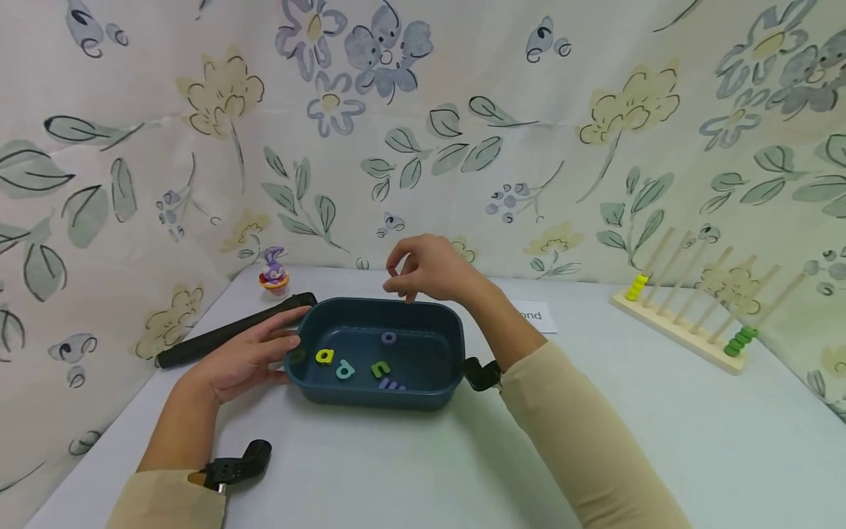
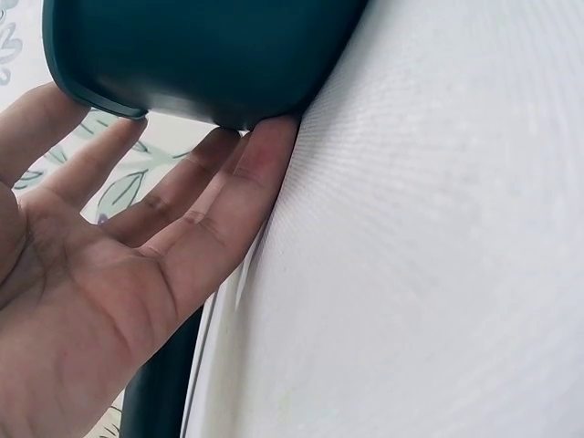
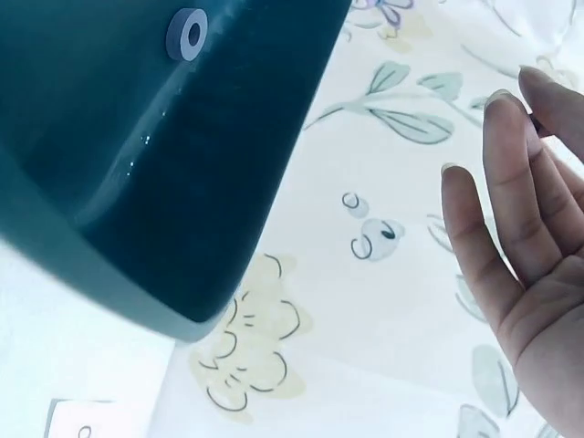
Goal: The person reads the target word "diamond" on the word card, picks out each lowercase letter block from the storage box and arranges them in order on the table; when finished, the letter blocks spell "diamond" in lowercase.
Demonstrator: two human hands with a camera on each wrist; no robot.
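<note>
In the head view, the left hand (image 1: pixel 247 356) braced one end of the blue tray (image 1: pixel 377 397) while the right hand (image 1: pixel 429 268) hung above its far rim; coloured letters (image 1: pixel 330 357) lay inside. The step in hand seemed to be moving letters by pinch, and the next move called for a steady tray and a clear path. The left wrist view showed spread fingers touching the tray's outer wall. In the right wrist view, thumb and forefinger seemed to pinch a small dark piece (image 3: pixel 539 126) (mostly hidden, its shape unclear).
</note>
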